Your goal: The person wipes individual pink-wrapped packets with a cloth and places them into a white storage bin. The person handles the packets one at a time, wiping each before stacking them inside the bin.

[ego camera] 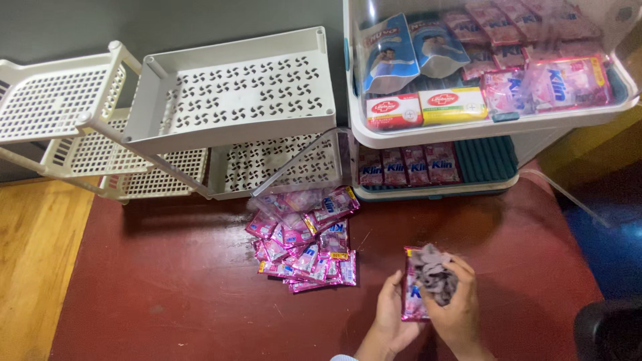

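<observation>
Presently both hands are clamped on one pink sachet (412,294): left hand (392,317) supports beneath, right hand (455,304) presses a grey cloth (433,271) against it, wiping; loose sachets (304,244) heaped nearby.

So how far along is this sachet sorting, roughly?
Pink sachets already fill the right side of the top tray, and a few lie on the shelf below. In hand: the left hand holds one sachet while the right hand wipes it with a grey cloth. A pile of sachets remains on the floor.
</observation>
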